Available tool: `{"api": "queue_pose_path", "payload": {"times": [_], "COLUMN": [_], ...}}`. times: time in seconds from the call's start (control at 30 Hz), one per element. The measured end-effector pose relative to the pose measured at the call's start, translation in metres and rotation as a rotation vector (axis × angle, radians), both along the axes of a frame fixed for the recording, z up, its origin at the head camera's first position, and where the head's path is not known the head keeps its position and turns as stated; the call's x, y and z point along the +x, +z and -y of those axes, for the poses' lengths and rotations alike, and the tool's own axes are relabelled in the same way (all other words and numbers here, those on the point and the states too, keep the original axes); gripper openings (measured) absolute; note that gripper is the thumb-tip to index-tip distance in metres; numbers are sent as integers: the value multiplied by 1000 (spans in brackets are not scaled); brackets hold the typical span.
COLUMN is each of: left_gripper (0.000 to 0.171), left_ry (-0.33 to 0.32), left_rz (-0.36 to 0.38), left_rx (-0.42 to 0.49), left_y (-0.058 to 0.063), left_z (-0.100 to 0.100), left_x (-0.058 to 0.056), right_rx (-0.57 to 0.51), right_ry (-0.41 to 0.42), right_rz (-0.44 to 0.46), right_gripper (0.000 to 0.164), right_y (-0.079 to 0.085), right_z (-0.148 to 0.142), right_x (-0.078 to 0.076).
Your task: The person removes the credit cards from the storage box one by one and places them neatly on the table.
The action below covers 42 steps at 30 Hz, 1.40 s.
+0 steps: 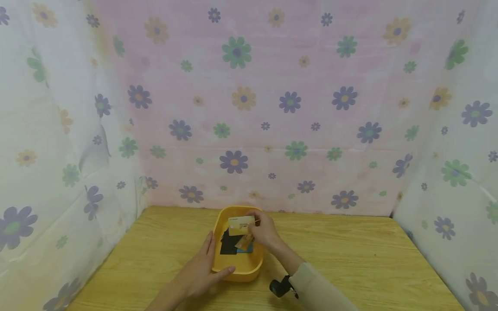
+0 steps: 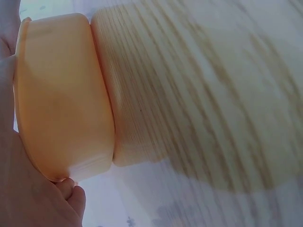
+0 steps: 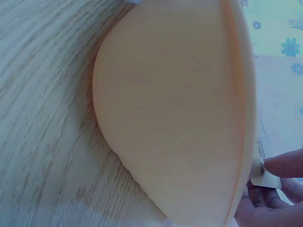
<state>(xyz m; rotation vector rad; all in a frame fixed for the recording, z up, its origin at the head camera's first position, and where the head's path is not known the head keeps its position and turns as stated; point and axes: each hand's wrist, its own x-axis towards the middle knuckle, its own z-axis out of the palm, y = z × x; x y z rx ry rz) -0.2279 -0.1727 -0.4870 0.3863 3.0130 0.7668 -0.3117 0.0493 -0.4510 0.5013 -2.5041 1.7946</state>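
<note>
A yellow plastic basin [image 1: 244, 274] stands on the wooden table. My left hand [image 1: 197, 270] holds it at the near left, with fingers along the left side and the thumb by the front rim. In the left wrist view, fingertips [image 2: 75, 196] curl against the basin's outer wall. My right hand [image 1: 265, 231] pinches a pale gold card [image 1: 238, 225] over the basin; part of that card [image 3: 266, 178] shows between thumb and fingers in the right wrist view. Below it in the basin lie a flat black item [image 1: 228, 245], an orange-brown card [image 1: 244, 242] and a blue piece [image 1: 246, 249], partly overlapping.
The wood-grain table [image 1: 342, 250] extends to both sides of the basin. A flowered curtain [image 1: 264, 172] closes off the back, and similar sheets hang at left and right. A small black device [image 1: 281, 286] is beside the right sleeve [image 1: 317, 285].
</note>
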Motion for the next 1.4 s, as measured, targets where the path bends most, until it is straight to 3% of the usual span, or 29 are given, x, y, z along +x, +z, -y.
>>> {"api": "queue_pose_path", "payload": {"times": [0.47,1.4], "left_gripper": [118,118], "left_ry": [10,15], "left_rz": [-1,0], "left_rx": [-1,5], "left_y": [0,3], "left_z": [-1,-3], "left_x": [0,3], "right_rx": [25,13], "right_ry": [-21,-80], "right_rz": [-35,-40], "right_gripper": [37,41], "right_y": [7,-1], "right_z": [-14,-45], "right_x": [5,-2]}}
